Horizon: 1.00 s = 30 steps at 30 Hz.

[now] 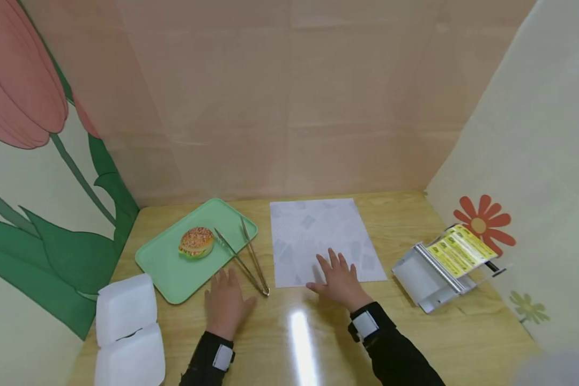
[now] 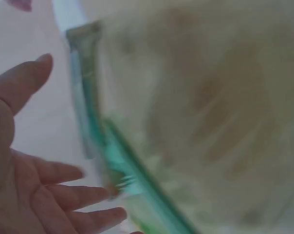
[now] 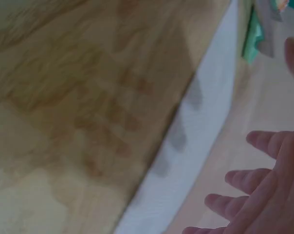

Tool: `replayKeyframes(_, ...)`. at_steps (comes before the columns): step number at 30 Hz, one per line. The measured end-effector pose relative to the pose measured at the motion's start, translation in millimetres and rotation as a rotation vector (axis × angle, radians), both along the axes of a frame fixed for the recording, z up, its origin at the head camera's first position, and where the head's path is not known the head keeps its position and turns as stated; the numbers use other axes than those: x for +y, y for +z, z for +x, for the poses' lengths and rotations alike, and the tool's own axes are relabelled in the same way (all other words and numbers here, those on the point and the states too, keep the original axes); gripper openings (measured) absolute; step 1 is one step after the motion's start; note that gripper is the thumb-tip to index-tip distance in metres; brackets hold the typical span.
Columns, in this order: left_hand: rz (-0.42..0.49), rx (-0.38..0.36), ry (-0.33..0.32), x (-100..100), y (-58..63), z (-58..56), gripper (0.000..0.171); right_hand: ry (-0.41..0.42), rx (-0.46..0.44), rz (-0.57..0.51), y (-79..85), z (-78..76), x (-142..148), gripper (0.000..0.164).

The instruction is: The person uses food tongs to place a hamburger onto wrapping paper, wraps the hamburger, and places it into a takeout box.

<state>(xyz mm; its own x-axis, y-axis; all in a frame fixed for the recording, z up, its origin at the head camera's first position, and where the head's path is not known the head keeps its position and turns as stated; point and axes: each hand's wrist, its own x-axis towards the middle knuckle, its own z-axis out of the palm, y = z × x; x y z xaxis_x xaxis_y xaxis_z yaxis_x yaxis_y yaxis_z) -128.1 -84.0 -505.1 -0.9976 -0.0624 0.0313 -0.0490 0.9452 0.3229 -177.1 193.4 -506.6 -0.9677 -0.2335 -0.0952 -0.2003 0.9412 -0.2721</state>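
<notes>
Tongs (image 1: 257,261) aslant, tips toward far left

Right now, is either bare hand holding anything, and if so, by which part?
Nothing is held. The left hand, fingers extended, is beside the green rectangular tray and slim metal tongs; the right hand, fingers spread, is over the pale rectangular paper sheet.

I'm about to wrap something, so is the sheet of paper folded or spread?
Spread: the paper lies flat, all four corners showing.
</notes>
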Motion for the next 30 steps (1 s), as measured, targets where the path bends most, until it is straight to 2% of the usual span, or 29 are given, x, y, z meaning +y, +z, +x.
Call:
replayKeyframes(2, -0.013, -0.057, 0.034, -1.5, -12.1, 9.1, 0.097, -0.041, -0.015, 0.012, -11.4, -4.9, 6.1, 0.082)
replayKeyframes(5, -0.033, -0.120, 0.039, -3.5, -25.1, 16.7, 0.100, -0.080, -0.042, 0.042, -27.3, -12.9, 13.2, 0.082)
replayKeyframes(8, -0.032, -0.146, 0.034, -4.7, -31.7, 19.2, 0.105, -0.080, -0.082, 0.086, -41.6, -18.5, 16.6, 0.083)
replayKeyframes(12, -0.007, -0.146, 0.033, -4.9, -35.8, 18.9, 0.106, -0.078, -0.110, 0.119, -52.9, -18.9, 16.9, 0.078)
replayKeyframes(16, 0.012, -0.149, 0.033, -5.8, -34.0, 18.4, 0.106, -0.068, -0.123, 0.143, -49.6, -14.7, 17.1, 0.075)
replayKeyframes(24, 0.032, -0.190, 0.017, -11.0, -26.3, 13.7, 0.109, 0.002, -0.157, 0.128, -25.4, 7.0, 21.3, 0.075)
replayKeyframes(30, 0.030, -0.249, -0.001, -14.5, -22.3, 7.5, 0.115, 0.064, -0.144, 0.185, -25.1, 27.0, 27.5, 0.077)
